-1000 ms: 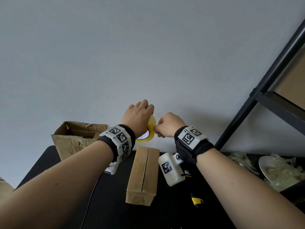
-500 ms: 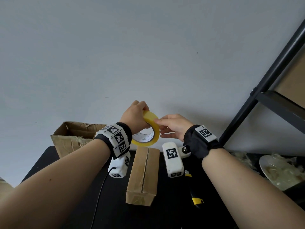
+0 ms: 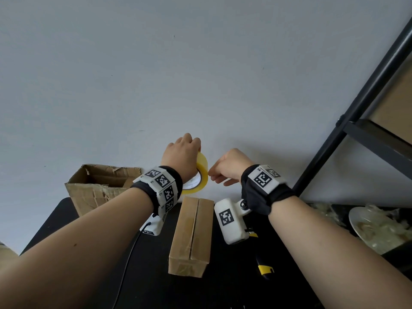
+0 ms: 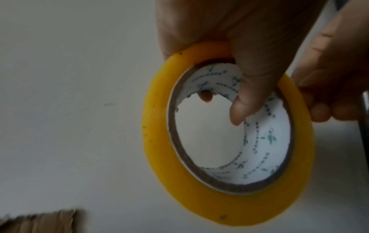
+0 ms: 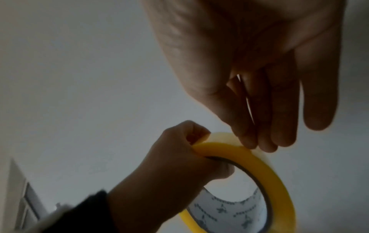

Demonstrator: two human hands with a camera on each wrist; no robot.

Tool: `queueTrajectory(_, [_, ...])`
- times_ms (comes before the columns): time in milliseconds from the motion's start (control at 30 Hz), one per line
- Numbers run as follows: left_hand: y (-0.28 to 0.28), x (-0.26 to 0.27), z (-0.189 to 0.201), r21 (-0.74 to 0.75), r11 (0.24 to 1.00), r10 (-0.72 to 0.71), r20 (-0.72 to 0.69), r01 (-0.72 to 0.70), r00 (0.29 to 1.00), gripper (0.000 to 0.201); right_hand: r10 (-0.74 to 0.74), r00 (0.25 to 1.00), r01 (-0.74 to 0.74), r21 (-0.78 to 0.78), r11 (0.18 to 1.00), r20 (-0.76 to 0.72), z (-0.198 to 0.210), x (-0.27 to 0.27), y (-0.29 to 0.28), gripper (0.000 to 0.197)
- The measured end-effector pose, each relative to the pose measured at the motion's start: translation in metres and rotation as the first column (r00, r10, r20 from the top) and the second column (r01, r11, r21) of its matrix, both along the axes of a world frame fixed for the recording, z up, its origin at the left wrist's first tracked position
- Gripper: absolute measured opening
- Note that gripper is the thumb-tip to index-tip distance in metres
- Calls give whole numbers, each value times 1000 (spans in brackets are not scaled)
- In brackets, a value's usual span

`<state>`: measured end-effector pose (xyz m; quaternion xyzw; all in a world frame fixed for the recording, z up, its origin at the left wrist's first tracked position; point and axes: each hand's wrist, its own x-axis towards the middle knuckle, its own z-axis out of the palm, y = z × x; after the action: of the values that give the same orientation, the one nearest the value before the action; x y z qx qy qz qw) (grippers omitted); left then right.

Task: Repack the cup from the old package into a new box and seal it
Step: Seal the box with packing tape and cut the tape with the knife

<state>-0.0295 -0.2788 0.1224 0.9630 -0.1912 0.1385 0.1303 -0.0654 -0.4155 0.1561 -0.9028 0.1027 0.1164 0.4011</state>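
Note:
My left hand (image 3: 181, 155) holds a yellow tape roll (image 3: 201, 172) up in front of the wall, above the far end of the box. In the left wrist view the thumb (image 4: 245, 94) hooks inside the roll's (image 4: 155, 141) printed white core and the fingers wrap the outer face. The fingertips of my right hand (image 3: 227, 168) touch the roll's outer surface (image 5: 279, 178) from the right, with the fingers (image 5: 259, 126) fairly straight. A closed brown cardboard box (image 3: 191, 233) lies on the black table (image 3: 223, 286) below the hands. The cup is not visible.
A torn, open cardboard package (image 3: 100, 186) stands at the table's back left. A yellow-and-black utility knife (image 3: 264, 267) lies right of the box. A white plate with packing filler (image 3: 379, 228) sits far right, under a black shelf frame (image 3: 356, 108).
My left hand has raised the roll and turned it more edge-on. My right hand let go its pinch at the roll, opened, and now rests its fingertips on the outer surface.

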Motion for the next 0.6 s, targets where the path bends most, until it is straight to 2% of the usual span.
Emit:
queueTrajectory(100, [-2, 0, 0, 80, 997, -23, 49, 19, 999, 32, 27, 1000, -28, -85, 996, -6, 3, 0, 3, 17])
queueTrajectory(233, [-3, 0, 1, 121, 992, -39, 71, 31, 997, 33, 35, 999, -38, -105, 994, -23, 3, 0, 3, 16])
queueTrajectory(600, [-4, 1, 2, 120, 991, -67, 70, 59, 995, 34, 115, 993, -109, -261, 959, 10, 1, 7, 4, 14])
